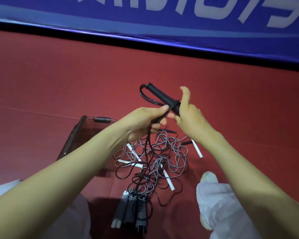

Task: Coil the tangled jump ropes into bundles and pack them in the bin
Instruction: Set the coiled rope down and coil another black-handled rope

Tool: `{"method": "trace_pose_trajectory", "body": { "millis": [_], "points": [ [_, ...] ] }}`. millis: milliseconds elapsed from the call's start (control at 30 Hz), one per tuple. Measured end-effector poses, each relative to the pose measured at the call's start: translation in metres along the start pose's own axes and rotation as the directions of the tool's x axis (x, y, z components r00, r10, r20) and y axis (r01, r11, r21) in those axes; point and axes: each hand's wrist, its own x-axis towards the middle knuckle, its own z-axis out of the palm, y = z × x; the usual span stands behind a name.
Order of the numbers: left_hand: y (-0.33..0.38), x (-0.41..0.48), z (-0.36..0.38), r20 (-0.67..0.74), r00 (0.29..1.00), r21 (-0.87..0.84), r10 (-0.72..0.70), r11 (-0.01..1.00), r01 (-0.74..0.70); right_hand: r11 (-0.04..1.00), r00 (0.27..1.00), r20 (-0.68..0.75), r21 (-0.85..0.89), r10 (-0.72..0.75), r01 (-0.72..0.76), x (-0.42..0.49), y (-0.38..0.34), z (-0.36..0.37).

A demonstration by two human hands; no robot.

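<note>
My right hand (188, 116) grips the lower end of a pair of black jump-rope handles (162, 96) held up over the red floor, thumb raised. My left hand (145, 121) pinches the black cord (148, 149) beside the handles; the cord hangs down into a tangle of grey and black ropes (155, 161) with white handles (167, 180). Three wrapped rope bundles (131, 211) lie side by side near my knees. A clear plastic bin (79, 133) with a dark handle stands to the left, partly hidden by my left forearm.
The red floor (59, 83) stretches ahead to a blue banner (162, 31) with white lettering along a black strip. My shoe and light trouser leg (212, 200) sit at lower right, close to the tangle.
</note>
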Motion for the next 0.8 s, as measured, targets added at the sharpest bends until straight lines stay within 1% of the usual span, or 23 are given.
{"method": "trace_pose_trajectory", "body": {
  "millis": [100,133,233,267,300,367,433,500,600,700,733,800],
  "points": [
    [-0.002,-0.003,0.003,0.025,0.990,0.073,0.137,0.988,-0.139,0.994,0.999,0.044,0.106,0.019,-0.023,0.001,-0.002,0.001],
    [-0.004,-0.004,0.006,0.042,0.988,0.067,0.151,0.986,-0.154,0.989,0.999,0.051,0.142,0.018,-0.025,0.000,-0.003,0.000],
    [-0.005,-0.008,0.005,0.132,0.984,0.002,0.118,0.993,-0.120,0.964,1.000,0.016,0.264,-0.022,0.017,-0.002,-0.008,-0.003],
    [-0.004,-0.009,0.002,0.142,0.984,0.024,0.112,0.993,-0.116,0.952,1.000,0.001,0.306,-0.031,0.030,-0.003,-0.009,-0.004],
    [-0.004,-0.009,-0.003,0.122,0.987,0.080,0.109,0.990,-0.119,0.939,0.999,-0.009,0.343,-0.032,0.033,-0.004,-0.009,-0.005],
    [-0.005,-0.007,-0.012,0.019,0.991,0.223,0.134,0.965,-0.134,0.917,1.000,-0.003,0.398,-0.019,0.019,-0.006,-0.012,-0.005],
    [-0.007,-0.004,-0.019,-0.082,0.977,0.283,0.196,0.945,-0.165,0.890,0.999,0.035,0.455,-0.021,0.002,-0.007,-0.015,-0.006],
    [-0.007,-0.002,-0.023,-0.104,0.962,0.267,0.254,0.939,-0.219,0.853,0.993,0.104,0.522,-0.055,-0.008,-0.008,-0.015,-0.008],
    [-0.006,-0.001,-0.025,-0.023,0.948,0.234,0.317,0.924,-0.303,0.817,0.977,0.181,0.576,-0.110,-0.015,-0.010,-0.013,-0.010],
    [-0.005,0.000,-0.023,0.000,0.940,0.192,0.342,0.922,-0.336,0.768,0.985,0.150,0.640,-0.086,-0.030,-0.012,-0.012,-0.014],
    [-0.004,0.001,-0.022,0.012,0.938,0.178,0.347,0.922,-0.343,0.736,0.987,0.143,0.676,-0.077,-0.040,-0.012,-0.012,-0.015],
    [-0.002,0.001,-0.022,0.065,0.941,0.138,0.333,0.931,-0.339,0.637,0.984,0.160,0.767,-0.076,-0.075,-0.013,-0.015,-0.017]
  ]
}}
